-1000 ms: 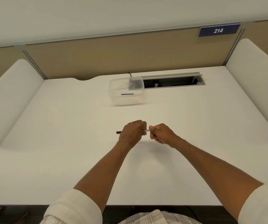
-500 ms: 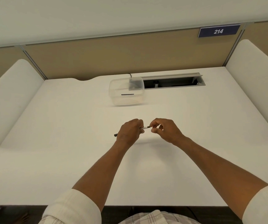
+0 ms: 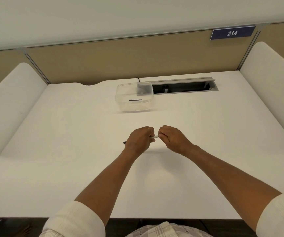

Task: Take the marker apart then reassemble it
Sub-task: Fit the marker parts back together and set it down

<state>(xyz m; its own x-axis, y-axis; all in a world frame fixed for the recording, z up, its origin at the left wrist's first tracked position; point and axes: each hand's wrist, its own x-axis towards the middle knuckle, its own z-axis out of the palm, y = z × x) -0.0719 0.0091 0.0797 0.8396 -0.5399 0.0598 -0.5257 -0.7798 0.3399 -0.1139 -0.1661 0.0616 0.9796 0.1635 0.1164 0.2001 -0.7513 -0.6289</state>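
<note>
Along the bottom edge of the frame the rolled white sleeves (image 3: 72, 219) are cut off, and the forearms run up to mid-frame, where both hands meet over the desk (image 3: 69, 168).

The left hand (image 3: 140, 140) is curled round the marker (image 3: 155, 136); only its dark end (image 3: 124, 142) pokes out on the left, and a short white stretch shows in the gap between the hands. The right hand (image 3: 172, 138) pinches the marker's right end with curled fingers. Half a second ago that hand was turned more open, fingertips plucking at the tip and a darker bit showing between the hands; now it has rolled back over and closed in, much as it sat a second ago. That reads to me as a twist-and-pull cycle on a cap or end plug, so the marker is probably in the taking-apart stage, with nothing visibly separated yet. No loose part lies on the desk.

What the right fingers actually grip is hidden under the knuckles, and whether the piece has loosened I cannot tell. Most of the barrel is buried in the left fist.

Further up, centre frame, stands a clear tub (image 3: 134, 97) with a thin dark stick (image 3: 135, 100) inside, too small to identify. Just right of it is an open cable slot (image 3: 184, 87), its contents dim. At upper right a blue sign (image 3: 232, 33) reads 214.
</note>
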